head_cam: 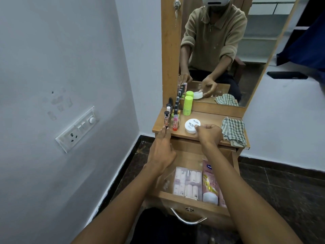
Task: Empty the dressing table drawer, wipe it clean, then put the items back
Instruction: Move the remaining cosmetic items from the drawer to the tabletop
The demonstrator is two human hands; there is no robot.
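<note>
Head view: we see right hand (209, 133) at frame centre, fingers pinching white jar (192, 126) on tabletop (207, 118); lid reads "NAIL POLISH". Left hand (162, 150) spread, fingertips at small bottle (166, 120). Open drawer (193, 205), lower centre, holds pink pouch (210, 184) and clear packet (187, 182). Checked cloth (233, 132) right of jar.

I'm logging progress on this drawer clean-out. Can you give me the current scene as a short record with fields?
drawer: open, not yet empty
still in drawer: clear packet of small tubes; pink sachet
on tabletop: row of small bottles, green bottle, white nail polish remover jar, checked cloth
left hand: fingertips on a small black-capped bottle
right hand: fingers on the white jar
wiping: apparently not started, cloth lies untouched
</note>
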